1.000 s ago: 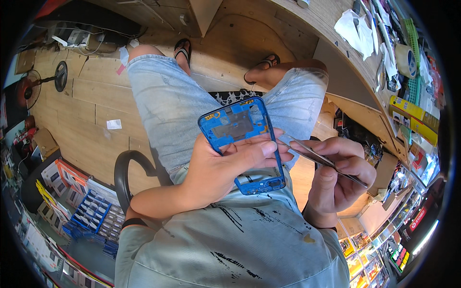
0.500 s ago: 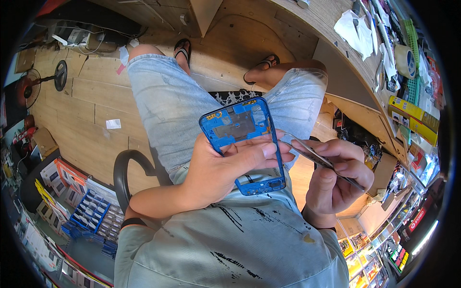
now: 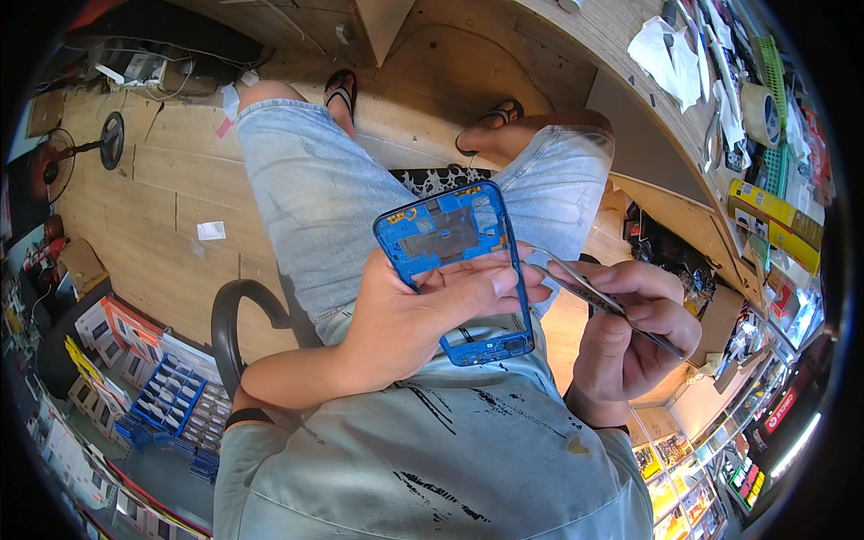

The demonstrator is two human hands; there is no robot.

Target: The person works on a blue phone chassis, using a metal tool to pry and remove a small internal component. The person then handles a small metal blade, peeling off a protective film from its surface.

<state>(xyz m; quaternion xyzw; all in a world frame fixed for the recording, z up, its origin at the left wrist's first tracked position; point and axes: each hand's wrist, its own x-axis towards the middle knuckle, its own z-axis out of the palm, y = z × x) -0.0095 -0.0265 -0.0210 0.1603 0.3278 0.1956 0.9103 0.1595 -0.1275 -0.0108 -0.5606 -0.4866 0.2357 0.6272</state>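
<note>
Frame [image 3: 439, 236] of a phone, blue and thin-railed, is held in the air above the person's lap, in front of the shirt [image 3: 423, 441] and well apart from the desk [image 3: 576, 45]. The left hand [image 3: 409, 310] is closed around its left side: the thumb lies across the front, and the other fingers pass behind, their tips showing past the right rail. The right hand [image 3: 630, 346] pinches tweezers [image 3: 594, 292] between thumb and fingers, the bent end pointing at that rail; the tips look slightly apart, and whether they touch anything is too small to tell.

Likeliest harm comes from those tips. They sit so near the left fingertips that a slip of the right hand could prick skin or scratch the rail. Gold-coloured patches [image 3: 411, 214] toward the far end look easy to snag, should the tips stray there.

Below the solid panel the frame is an open window with narrow sides, so a hard squeeze by the left thumb could twist or bend it. A loose hold carries the opposite risk: with only the left hand bearing it, the frame could drop onto the shorts [image 3: 306, 198] or slip down to the floor [image 3: 180, 193]. Any tiny piece shaken loose would probably be hard to find there, and the fan [image 3: 58, 166], if running, might shift it.
</note>
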